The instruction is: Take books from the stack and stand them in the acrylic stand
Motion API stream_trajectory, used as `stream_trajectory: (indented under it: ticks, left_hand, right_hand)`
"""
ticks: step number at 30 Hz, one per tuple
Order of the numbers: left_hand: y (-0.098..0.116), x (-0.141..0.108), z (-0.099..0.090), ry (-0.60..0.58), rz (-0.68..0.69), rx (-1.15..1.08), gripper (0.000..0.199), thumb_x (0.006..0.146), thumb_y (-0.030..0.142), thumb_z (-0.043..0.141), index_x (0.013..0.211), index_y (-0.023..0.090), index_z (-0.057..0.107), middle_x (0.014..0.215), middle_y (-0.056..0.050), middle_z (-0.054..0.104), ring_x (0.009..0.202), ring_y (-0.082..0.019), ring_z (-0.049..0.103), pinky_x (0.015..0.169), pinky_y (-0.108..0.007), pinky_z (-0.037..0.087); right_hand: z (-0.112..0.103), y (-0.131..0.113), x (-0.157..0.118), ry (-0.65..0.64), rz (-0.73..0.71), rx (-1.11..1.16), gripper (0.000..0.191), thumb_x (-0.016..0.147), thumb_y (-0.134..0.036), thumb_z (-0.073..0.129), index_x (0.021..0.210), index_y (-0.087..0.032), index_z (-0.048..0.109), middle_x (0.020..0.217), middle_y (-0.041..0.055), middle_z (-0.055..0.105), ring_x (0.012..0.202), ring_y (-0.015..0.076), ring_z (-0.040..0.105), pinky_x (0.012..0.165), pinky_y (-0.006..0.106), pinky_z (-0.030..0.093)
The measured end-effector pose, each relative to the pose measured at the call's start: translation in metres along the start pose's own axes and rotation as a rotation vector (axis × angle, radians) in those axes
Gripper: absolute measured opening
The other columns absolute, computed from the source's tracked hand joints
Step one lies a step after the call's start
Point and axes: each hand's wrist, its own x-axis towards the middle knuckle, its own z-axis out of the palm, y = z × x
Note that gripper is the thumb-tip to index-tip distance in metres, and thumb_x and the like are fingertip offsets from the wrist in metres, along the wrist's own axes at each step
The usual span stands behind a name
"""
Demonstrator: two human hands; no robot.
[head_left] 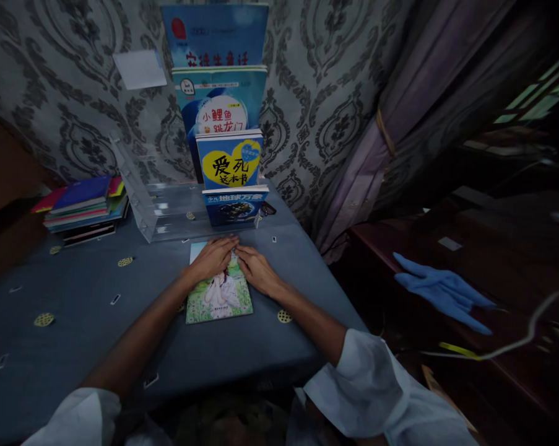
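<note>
A book (220,294) with a green cover, showing a figure in white among plants, lies flat on the table. My left hand (213,257) rests on its upper part with the fingers stretched out. My right hand (257,271) lies over the upper right corner, fingers extended and meeting those of the left. Just behind the hands stands a clear tiered display rack (148,217). Its right side holds a column of upright books, among them a blue one with a yellow heart (229,162) and a low dark-blue one (236,207).
A stack of books (82,207) sits at the left back of the cloth-covered table (98,334). Patterned wallpaper (302,93) carries a white card (140,69). To the right are a tied curtain (367,161), a blue glove (441,288) on a dark surface and a pale cable (532,328).
</note>
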Motion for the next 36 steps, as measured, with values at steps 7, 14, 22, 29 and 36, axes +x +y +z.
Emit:
stream_trajectory:
  ticks: [7, 14, 22, 29, 36]
  left_hand:
    - [0.003, -0.003, -0.001, 0.017, 0.047, 0.019, 0.049, 0.099, 0.02, 0.034, 0.143, 0.01, 0.053, 0.149, -0.012, 0.053, 0.141, -0.021, 0.047, 0.118, -0.04, 0.033]
    - [0.004, -0.007, 0.002, 0.054, 0.08, 0.013, 0.045, 0.1, 0.021, 0.037, 0.139, 0.012, 0.056, 0.146, -0.012, 0.056, 0.137, -0.02, 0.051, 0.117, -0.041, 0.036]
    - [0.01, -0.012, -0.002, 0.024, 0.098, 0.004, 0.044, 0.101, 0.021, 0.036, 0.139, 0.01, 0.055, 0.146, -0.015, 0.056, 0.14, -0.021, 0.048, 0.117, -0.043, 0.035]
    - [0.013, -0.016, -0.002, 0.018, 0.121, 0.006, 0.044, 0.101, 0.022, 0.036, 0.141, 0.014, 0.054, 0.146, -0.013, 0.056, 0.139, -0.021, 0.048, 0.117, -0.044, 0.034]
    - [0.018, -0.021, -0.005, -0.013, 0.115, 0.013, 0.045, 0.103, 0.025, 0.034, 0.142, 0.016, 0.053, 0.148, -0.012, 0.055, 0.14, -0.021, 0.047, 0.117, -0.043, 0.034]
  right_hand:
    - [-0.001, -0.001, -0.005, 0.019, -0.016, 0.011, 0.038, 0.096, -0.014, 0.044, 0.127, -0.012, 0.067, 0.133, 0.017, 0.066, 0.128, 0.0258, 0.059, 0.111, 0.045, 0.047]
    - [0.0, 0.0, -0.011, 0.041, -0.059, 0.019, 0.037, 0.097, -0.015, 0.045, 0.127, -0.015, 0.067, 0.132, 0.0159, 0.067, 0.127, 0.0254, 0.06, 0.11, 0.045, 0.049]
    - [-0.002, -0.005, -0.018, 0.042, -0.061, 0.031, 0.035, 0.098, -0.017, 0.045, 0.125, -0.015, 0.069, 0.13, 0.0157, 0.068, 0.126, 0.0256, 0.062, 0.11, 0.045, 0.05]
    - [-0.003, -0.009, -0.025, 0.05, -0.067, 0.035, 0.036, 0.099, -0.019, 0.045, 0.126, -0.016, 0.068, 0.131, 0.0145, 0.068, 0.126, 0.0247, 0.061, 0.109, 0.043, 0.05]
    - [-0.004, -0.013, -0.032, 0.039, -0.047, 0.04, 0.037, 0.099, -0.019, 0.045, 0.127, -0.014, 0.068, 0.132, 0.0163, 0.067, 0.127, 0.0258, 0.061, 0.11, 0.046, 0.05]
